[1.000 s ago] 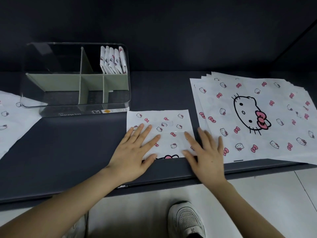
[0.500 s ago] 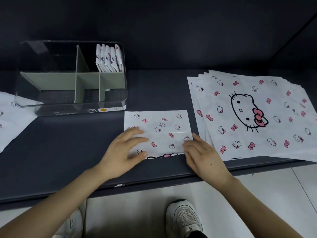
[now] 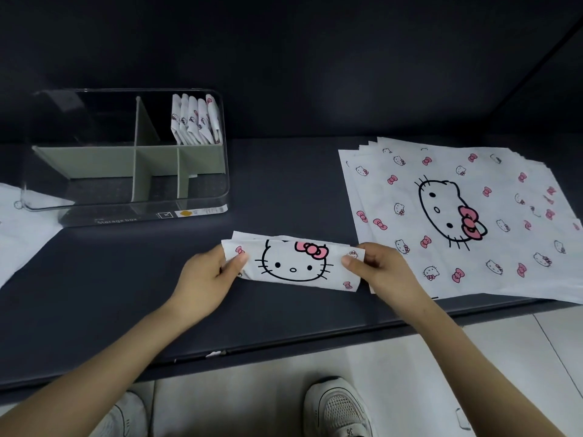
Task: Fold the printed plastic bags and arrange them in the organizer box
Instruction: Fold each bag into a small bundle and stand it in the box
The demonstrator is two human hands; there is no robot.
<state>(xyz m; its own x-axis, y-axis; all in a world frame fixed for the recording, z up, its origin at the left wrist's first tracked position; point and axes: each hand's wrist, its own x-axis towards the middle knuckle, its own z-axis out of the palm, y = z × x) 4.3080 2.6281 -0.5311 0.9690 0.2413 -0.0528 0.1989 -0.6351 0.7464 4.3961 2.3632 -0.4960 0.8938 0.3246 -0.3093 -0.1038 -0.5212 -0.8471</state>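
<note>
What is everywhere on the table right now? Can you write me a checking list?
Surface: dark table, flat.
Job's things: folded bag pinched at both ends; organizer box with folded bags upright in the back right compartment, other compartments empty; flat bag stack on the right.
Clutter: more white printed plastic at the left edge.
Grippers: left hand and right hand each grip the folded bag.
Cables: nothing seen.
Surroundings: dark wall, pale floor, white shoes.

Head view: worn on the person's head, facing forward and down, close over the dark bench (image 3: 284, 184).
Shared views: single camera only.
</note>
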